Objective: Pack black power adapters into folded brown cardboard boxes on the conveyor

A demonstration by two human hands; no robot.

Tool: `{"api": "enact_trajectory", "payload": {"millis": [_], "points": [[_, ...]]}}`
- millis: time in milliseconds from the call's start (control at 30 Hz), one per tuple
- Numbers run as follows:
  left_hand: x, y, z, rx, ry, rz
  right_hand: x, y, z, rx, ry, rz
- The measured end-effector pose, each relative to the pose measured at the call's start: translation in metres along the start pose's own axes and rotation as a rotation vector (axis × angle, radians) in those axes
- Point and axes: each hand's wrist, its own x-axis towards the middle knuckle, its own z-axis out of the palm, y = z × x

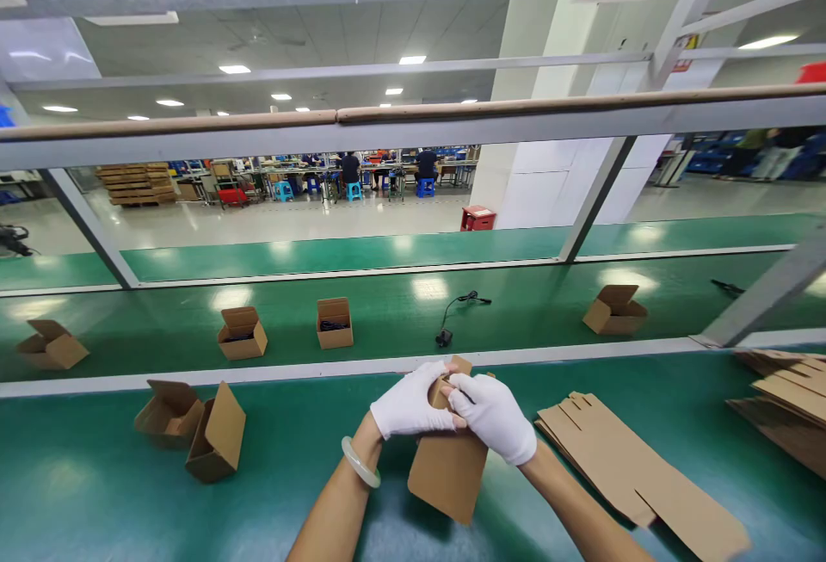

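Over green bench [96, 510], left hand [411, 404] and right hand [496, 417] curled around carton [450, 478], likely steadying it; flat blanks [629, 463] near, presumably for reach.

The gloved left hand [413, 403] and right hand [496, 417] grip a cardboard box [448, 476] over the green table [90, 502]. 2 open boxes [219, 441] sit to the left, flat cardboard [636, 467] to the right. Beyond, 4 open cartons [335, 338] and a black cable [444, 338] rest on a belt [516, 312].

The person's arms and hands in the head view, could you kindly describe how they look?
White gloves cover the left hand and right hand, leaving some fingertips bare. A pale, smooth, rounded bangle circles the left forearm; no sleeve shows there or on the right forearm.
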Motion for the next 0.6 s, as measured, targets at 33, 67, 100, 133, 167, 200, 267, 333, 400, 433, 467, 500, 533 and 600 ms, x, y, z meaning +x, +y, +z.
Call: {"api": "enact_trajectory", "payload": {"millis": [33, 67, 100, 133, 167, 200, 267, 333, 400, 433, 467, 500, 533, 600], "points": [[0.0, 0.001, -0.001, 0.027, -0.007, 0.003, 0.0, 0.0, -0.002, 0.025, 0.009, 0.016], [0.001, 0.002, -0.001, 0.046, -0.005, 0.006, 0.0, 0.001, -0.003, 0.062, 0.041, 0.053], [0.001, 0.002, -0.002, 0.055, 0.004, 0.01, -0.001, 0.002, -0.003, 0.104, 0.108, 0.119], [0.001, 0.002, -0.002, 0.057, 0.024, 0.013, -0.001, 0.004, -0.004, 0.157, 0.206, 0.213], [0.001, 0.002, -0.003, 0.051, 0.048, 0.016, -0.001, 0.006, -0.005, 0.227, 0.316, 0.33], [0.001, 0.001, -0.003, 0.036, 0.065, 0.023, -0.001, 0.009, -0.007, 0.322, 0.403, 0.456], [0.0, 0.001, -0.003, -0.007, 0.09, 0.05, 0.0, 0.014, -0.011, 0.638, 0.394, 0.665], [0.0, 0.001, -0.002, -0.033, 0.092, 0.088, 0.001, 0.016, -0.016, 1.081, 0.119, 0.753], [0.0, 0.001, -0.001, -0.025, 0.069, 0.128, 0.001, 0.015, -0.017, 1.436, -0.182, 0.753], [0.0, 0.001, 0.0, -0.012, 0.057, 0.142, 0.0, 0.014, -0.016, 1.539, -0.269, 0.753], [0.0, 0.001, 0.001, 0.001, 0.049, 0.149, 0.0, 0.013, -0.015, 1.596, -0.316, 0.758], [0.0, 0.002, 0.002, 0.012, 0.048, 0.151, -0.001, 0.012, -0.013, 1.623, -0.334, 0.766], [0.0, 0.002, 0.002, 0.014, 0.054, 0.148, -0.001, 0.012, -0.011, 1.634, -0.339, 0.772], [-0.001, 0.002, 0.003, -0.021, 0.07, 0.141, 0.001, 0.014, -0.01, 1.641, -0.37, 0.751]]}}
